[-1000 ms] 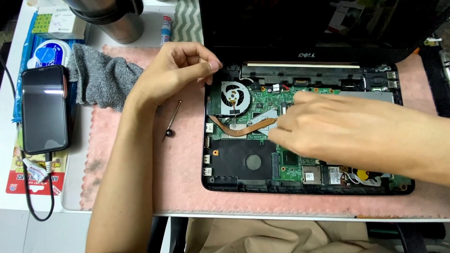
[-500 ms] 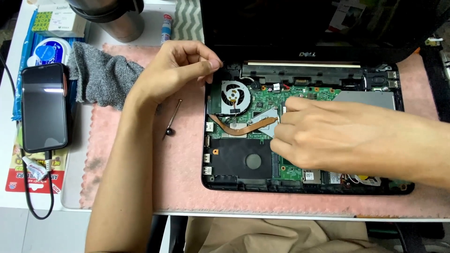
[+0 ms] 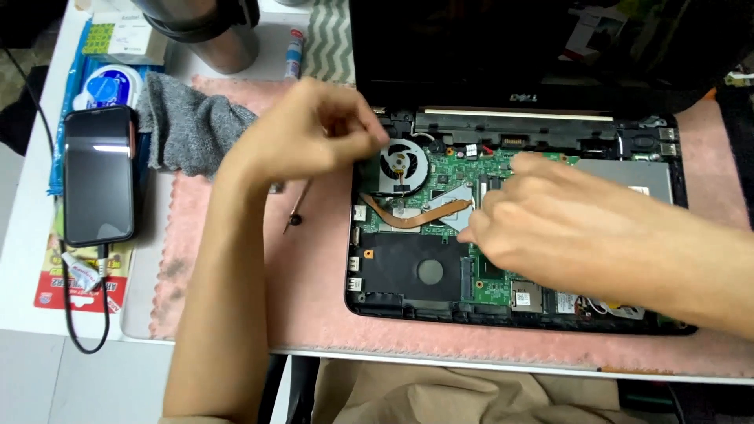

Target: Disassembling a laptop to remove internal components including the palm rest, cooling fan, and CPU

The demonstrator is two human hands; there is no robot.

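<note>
Head view: an opened laptop (image 3: 408, 275) fills centre-right of the frame on a pink mat (image 3: 314, 314). Left hand (image 3: 314, 129) — fingertips pinched together — hovers by the cooling fan (image 3: 402, 163); right hand (image 3: 550, 224), fingers curled, presses the green motherboard (image 3: 495, 286).

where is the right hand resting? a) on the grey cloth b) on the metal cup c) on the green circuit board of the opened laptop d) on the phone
c: the right hand lies over the green circuit board inside the opened laptop, its fingertips next to the copper heat pipe.
</note>
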